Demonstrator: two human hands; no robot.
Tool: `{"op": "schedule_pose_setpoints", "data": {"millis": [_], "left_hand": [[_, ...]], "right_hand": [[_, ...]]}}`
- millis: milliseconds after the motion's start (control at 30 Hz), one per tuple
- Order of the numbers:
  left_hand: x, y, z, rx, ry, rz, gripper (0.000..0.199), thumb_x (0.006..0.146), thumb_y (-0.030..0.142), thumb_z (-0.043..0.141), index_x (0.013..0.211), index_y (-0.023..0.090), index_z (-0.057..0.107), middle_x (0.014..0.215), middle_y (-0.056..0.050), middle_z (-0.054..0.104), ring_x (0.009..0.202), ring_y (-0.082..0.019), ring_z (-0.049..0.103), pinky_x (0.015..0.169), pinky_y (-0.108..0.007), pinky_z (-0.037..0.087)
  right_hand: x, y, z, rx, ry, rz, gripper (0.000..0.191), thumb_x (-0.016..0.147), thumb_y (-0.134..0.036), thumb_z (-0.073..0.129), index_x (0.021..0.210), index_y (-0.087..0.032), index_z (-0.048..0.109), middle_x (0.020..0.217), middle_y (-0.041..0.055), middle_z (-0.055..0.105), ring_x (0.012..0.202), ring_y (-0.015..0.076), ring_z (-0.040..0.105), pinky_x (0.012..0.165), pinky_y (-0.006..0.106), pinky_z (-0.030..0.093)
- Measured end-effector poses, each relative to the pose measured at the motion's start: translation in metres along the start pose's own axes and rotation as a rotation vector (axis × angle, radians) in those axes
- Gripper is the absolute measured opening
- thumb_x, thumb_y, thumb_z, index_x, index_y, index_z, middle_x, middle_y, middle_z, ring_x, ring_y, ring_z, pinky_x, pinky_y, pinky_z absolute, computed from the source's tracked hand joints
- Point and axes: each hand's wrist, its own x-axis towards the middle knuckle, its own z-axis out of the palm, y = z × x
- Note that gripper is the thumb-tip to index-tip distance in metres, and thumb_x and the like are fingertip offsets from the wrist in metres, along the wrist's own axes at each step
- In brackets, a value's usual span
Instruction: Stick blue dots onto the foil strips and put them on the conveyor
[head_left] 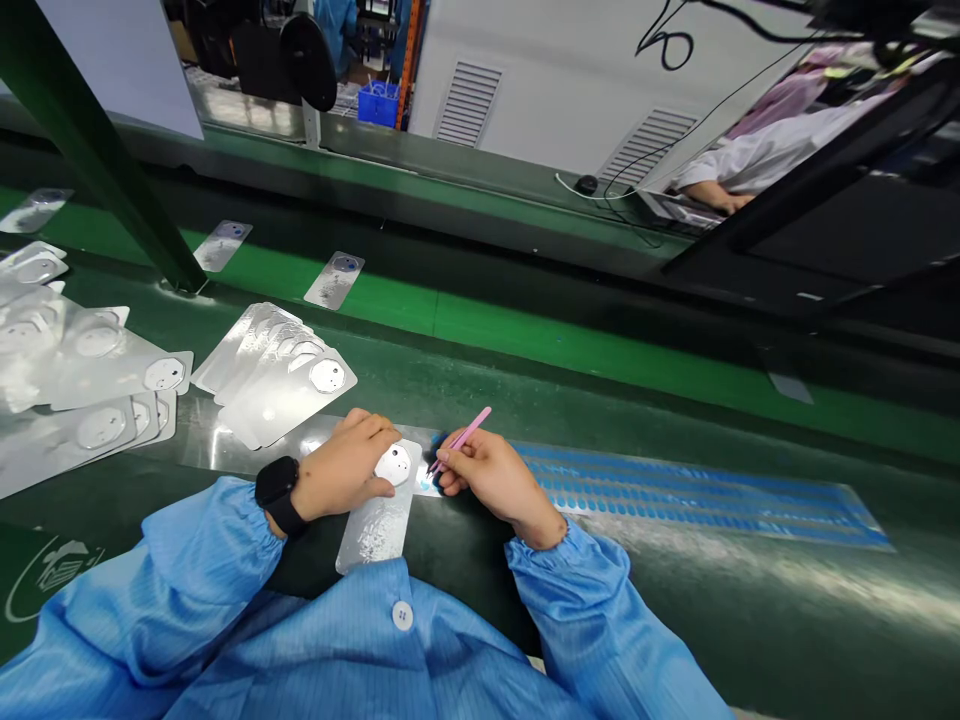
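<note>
Two bare hands work close together at the bench, apart but not touching, with the work directly ahead at 12 o'clock. The left hand [341, 468] lies flat with fingers together, unclamped, pinning a silver plate [379, 530] beside its round white disc [394, 465]. The right hand [499, 482] pinches pink tweezers [463, 438], their tips at a blue speck [425, 483] on the plate's edge; its exact shape is too small to tell. Risks: reduced pressure from the left hand could let the plate skew, weak tweezer pressure could drop the speck, and dragged tips could scratch the plate. A blue dot sheet [697, 495] lies just beside the right hand at 3 o'clock, so a wide wrist swing could catch its near edge. Stacked plates [285, 380] lie near the left hand at 11 o'clock and restrict movement there. Open green bench mat [675, 390] offers room at 2 o'clock.
</note>
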Motion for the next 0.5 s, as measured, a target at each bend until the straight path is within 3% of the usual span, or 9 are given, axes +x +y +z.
{"op": "schedule_pose_setpoints", "data": {"millis": [300, 500], "left_hand": [[0.001, 0.002, 0.0, 0.028, -0.026, -0.004, 0.05, 0.068, 0.026, 0.078, 0.113, 0.021, 0.058, 0.114, -0.007, 0.059, 0.11, -0.029, 0.046, 0.097, -0.044, 0.04], [0.001, 0.004, 0.0, 0.026, -0.047, -0.03, 0.053, 0.067, 0.025, 0.079, 0.114, 0.02, 0.056, 0.115, -0.008, 0.058, 0.112, -0.029, 0.045, 0.096, -0.045, 0.04]], "right_hand": [[-0.005, -0.015, 0.006, -0.043, 0.017, 0.042, 0.014, 0.075, -0.025, 0.067, 0.068, -0.016, 0.058, 0.054, -0.0006, 0.064, 0.045, 0.0108, 0.059, 0.044, 0.021, 0.049], [-0.005, -0.011, 0.005, 0.002, 0.037, 0.03, 0.024, 0.073, -0.036, 0.069, 0.064, -0.016, 0.057, 0.051, -0.0011, 0.061, 0.042, 0.0102, 0.057, 0.043, 0.021, 0.047]]}}
